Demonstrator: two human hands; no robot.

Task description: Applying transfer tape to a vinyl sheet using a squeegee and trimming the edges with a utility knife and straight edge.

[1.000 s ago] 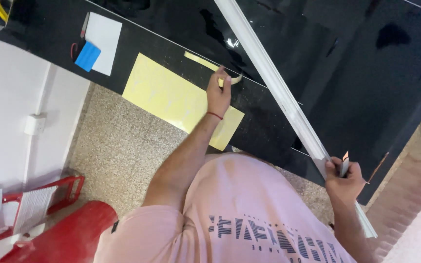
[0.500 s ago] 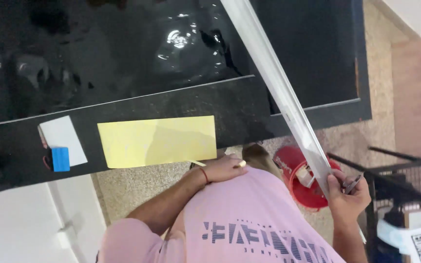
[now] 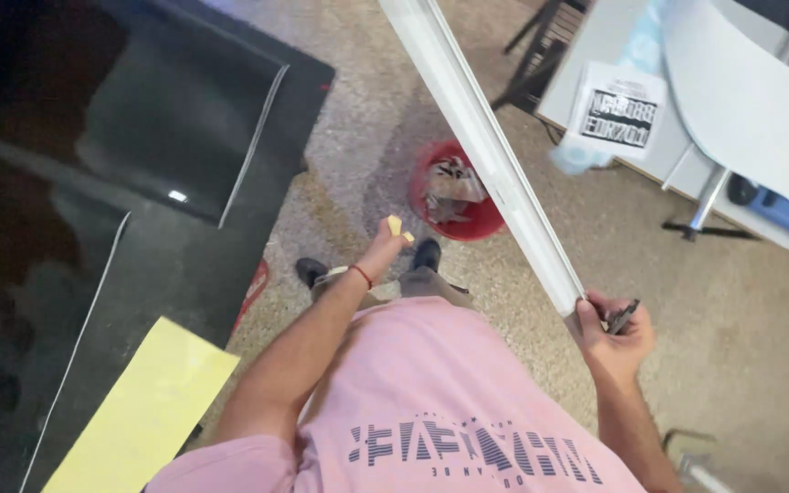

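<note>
Speckled stone floor, seen from above, with a black glass panel (image 3: 184,119) at the left. The right hand (image 3: 615,330) is closed round the near end of a long white strip (image 3: 481,146), a small dark tool (image 3: 623,316) pinched alongside. The strip runs up and away past the red bucket (image 3: 454,194). It looks light and stiff, yet long enough to sway; a second hold further along would likely steady it. The left hand (image 3: 387,245), just above the bucket, pinches small yellow scraps (image 3: 395,226). A yellow sheet (image 3: 143,411) lies on the dark surface, well left of the bucket.
</note>
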